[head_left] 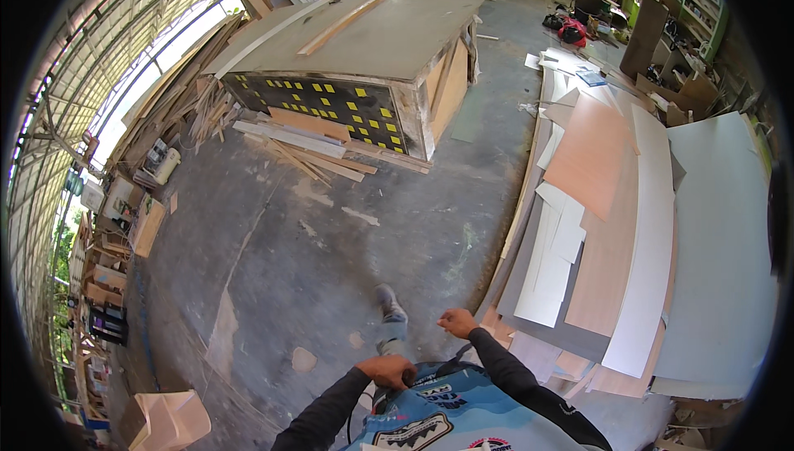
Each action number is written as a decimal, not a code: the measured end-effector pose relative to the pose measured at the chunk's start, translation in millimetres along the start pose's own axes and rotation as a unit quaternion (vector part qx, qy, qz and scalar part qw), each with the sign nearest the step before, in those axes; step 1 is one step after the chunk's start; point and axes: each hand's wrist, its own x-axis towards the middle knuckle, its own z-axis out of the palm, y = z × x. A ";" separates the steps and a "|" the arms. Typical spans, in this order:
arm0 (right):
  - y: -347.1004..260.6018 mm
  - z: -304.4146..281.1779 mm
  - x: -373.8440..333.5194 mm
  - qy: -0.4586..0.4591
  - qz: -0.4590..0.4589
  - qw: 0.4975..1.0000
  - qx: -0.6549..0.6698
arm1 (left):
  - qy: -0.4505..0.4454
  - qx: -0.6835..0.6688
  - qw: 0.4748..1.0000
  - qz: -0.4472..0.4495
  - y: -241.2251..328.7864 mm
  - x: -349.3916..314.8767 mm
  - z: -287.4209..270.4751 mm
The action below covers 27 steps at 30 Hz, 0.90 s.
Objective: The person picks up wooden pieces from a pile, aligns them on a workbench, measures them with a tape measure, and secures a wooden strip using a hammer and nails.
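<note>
You are facing open floor ahead and leftward; stacked sheets are hemming your right side, and planks are lying before the desk ahead.

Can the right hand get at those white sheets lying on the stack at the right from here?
Probably yes, with a step or lean closer: the white sheets lie mostly uncovered on top, and nothing visible blocks the right hand.

Workbench — planks beside it
</note>
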 end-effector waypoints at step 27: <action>208.2 -6.2 111.0 0.319 0.526 0.755 0.227 | -0.325 0.087 0.942 0.024 34.7 261.7 -572.3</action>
